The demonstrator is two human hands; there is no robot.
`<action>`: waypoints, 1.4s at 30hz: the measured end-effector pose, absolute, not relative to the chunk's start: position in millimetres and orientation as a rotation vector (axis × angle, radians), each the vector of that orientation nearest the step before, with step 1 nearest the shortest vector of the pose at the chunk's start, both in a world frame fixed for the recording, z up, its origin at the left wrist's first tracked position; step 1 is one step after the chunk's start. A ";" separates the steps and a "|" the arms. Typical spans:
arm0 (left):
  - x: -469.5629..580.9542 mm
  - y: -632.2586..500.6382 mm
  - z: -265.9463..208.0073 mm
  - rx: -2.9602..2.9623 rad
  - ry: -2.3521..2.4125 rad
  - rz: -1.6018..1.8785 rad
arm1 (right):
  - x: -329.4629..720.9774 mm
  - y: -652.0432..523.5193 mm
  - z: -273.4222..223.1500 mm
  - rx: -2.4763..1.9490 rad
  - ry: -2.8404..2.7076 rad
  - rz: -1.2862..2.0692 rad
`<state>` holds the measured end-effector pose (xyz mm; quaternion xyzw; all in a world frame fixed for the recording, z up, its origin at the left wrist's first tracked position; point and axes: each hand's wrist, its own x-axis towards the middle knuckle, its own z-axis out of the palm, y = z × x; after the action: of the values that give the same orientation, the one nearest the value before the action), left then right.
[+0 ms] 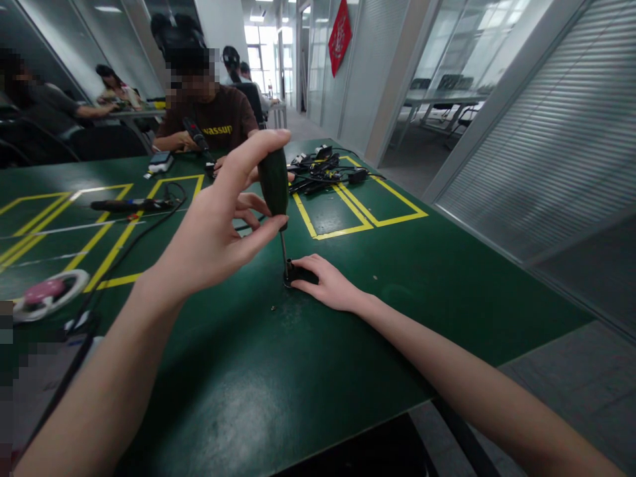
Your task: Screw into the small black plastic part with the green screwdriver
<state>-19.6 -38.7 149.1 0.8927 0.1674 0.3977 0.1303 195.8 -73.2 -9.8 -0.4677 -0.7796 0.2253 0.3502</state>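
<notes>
1. Screwdriver (pixel 273 182), dark green rounded handle, thin metal shaft: near-upright, tip at small black part (pixel 289 281) on glossy green table (pixel 447 285).
2. Left hand (pixel 211 222): thumb and index clamped on handle.
3. Right hand (pixel 330 285): fingers clamped on black part.

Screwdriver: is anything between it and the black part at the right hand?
Nothing visible. From the left hand, the screwdriver runs down to the black part; the right hand holds that part from the side. A tiny loose piece lies nearer the camera, off the line.
</notes>
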 end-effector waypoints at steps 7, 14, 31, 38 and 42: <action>-20.1 -35.7 146.0 2.579 0.520 1.147 | 194.6 -74.5 -5.7 -1.233 -2.031 0.579; -19.2 -31.9 145.2 2.587 0.522 1.195 | 194.8 -73.3 -9.6 -1.227 -2.026 0.567; -15.8 -28.8 141.6 2.583 0.443 1.247 | 194.8 -73.6 -8.5 -1.222 -2.025 0.578; -16.3 -29.9 141.0 2.601 0.431 1.276 | 194.8 -73.5 -9.2 -1.227 -2.024 0.567; -14.9 -31.2 139.7 2.591 0.420 1.337 | 195.2 -73.8 -9.2 -1.233 -2.020 0.570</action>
<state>-14.9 -31.2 139.7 0.8754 0.1417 0.4517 0.0977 195.2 -73.8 -9.2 -0.4752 -0.7784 0.2196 0.3464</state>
